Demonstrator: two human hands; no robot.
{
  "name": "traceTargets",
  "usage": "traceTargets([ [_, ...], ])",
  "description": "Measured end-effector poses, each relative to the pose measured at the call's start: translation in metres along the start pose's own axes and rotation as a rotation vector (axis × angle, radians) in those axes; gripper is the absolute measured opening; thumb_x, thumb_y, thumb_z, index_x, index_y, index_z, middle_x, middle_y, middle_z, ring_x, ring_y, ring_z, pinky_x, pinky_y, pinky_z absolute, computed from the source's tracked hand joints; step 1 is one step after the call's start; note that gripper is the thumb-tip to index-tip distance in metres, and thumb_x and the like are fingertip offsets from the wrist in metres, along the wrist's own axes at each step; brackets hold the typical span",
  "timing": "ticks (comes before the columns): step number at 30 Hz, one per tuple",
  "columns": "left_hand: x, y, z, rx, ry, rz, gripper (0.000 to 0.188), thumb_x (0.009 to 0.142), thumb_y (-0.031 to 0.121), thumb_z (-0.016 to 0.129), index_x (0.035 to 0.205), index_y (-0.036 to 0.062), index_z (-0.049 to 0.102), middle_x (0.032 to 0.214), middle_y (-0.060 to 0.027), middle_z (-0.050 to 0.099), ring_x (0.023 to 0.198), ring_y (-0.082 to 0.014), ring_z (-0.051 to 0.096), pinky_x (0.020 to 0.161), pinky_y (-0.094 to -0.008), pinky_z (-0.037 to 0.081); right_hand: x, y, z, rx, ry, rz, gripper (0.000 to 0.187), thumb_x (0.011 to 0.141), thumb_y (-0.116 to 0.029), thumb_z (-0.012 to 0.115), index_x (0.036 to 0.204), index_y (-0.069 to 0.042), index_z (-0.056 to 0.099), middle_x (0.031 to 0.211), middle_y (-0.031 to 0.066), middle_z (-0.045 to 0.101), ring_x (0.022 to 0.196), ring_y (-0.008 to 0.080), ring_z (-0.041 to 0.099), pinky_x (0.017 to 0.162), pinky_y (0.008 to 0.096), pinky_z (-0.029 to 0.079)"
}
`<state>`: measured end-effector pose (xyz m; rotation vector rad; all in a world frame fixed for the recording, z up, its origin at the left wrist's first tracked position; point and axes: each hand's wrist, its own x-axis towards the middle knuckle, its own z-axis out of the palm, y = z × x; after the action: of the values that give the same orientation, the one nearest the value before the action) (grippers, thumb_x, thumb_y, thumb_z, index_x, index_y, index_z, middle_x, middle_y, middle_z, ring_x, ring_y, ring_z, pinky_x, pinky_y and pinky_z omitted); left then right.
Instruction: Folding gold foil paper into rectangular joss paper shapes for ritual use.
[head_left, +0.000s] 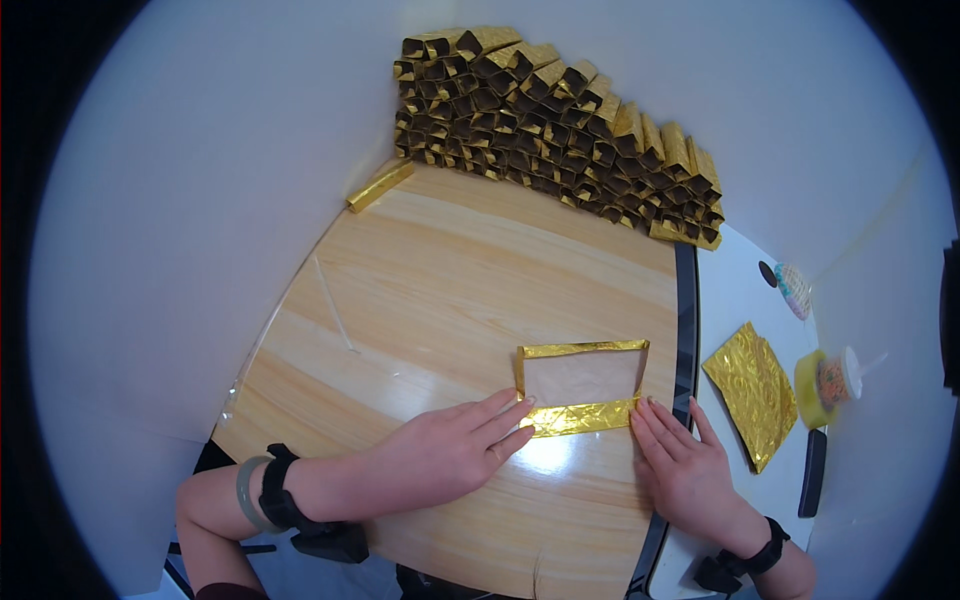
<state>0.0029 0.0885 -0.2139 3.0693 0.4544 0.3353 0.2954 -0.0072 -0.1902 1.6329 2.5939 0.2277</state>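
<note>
A gold foil sheet [577, 417] lies on the wooden table in front of me, its pale inner side up and its gold edges folded inward along the rim. My left hand [455, 440] rests its outstretched fingers on the near left corner, across the folded near strip. At the near right corner, my right hand [690, 470] touches the strip's end with straight fingers, the outer one spread apart. Neither hand is closed around the sheet. Both wrists carry black straps.
A big stack of gold foil tubes [530, 110] fills the table's far edge. One loose tube [380, 187] lies at the far left. On the white surface at right are a flat gold sheet [755, 395], a yellow tape roll [812, 390] and a lidded cup [838, 380].
</note>
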Motion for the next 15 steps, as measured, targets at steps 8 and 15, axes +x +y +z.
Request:
traceTargets([
  [8,0.002,0.002,-0.014,0.149,0.002,0.063,0.042,0.081,0.015,0.058,0.120,-0.0009,0.061,0.136,-0.0081,0.050,0.123,-0.0253,0.046,0.104,-0.0466,0.039,-0.004,0.004,-0.003,0.076,-0.058,0.047,0.079,0.083,-0.058,0.058,0.137,-0.001,0.047,0.141,0.0118,0.050,0.133,0.0255,0.044,0.114,0.0525,0.021],
  [15,0.000,-0.002,-0.015,0.243,-0.027,0.148,0.035,0.082,0.017,0.057,0.114,0.0048,0.065,0.125,-0.0067,0.054,0.120,-0.0242,0.046,0.104,-0.0492,0.037,-0.011,-0.001,-0.005,-0.016,-0.032,0.022,0.080,0.081,-0.062,0.057,0.138,-0.006,0.047,0.139,0.0067,0.052,0.136,0.0239,0.040,0.113,0.0519,0.022],
])
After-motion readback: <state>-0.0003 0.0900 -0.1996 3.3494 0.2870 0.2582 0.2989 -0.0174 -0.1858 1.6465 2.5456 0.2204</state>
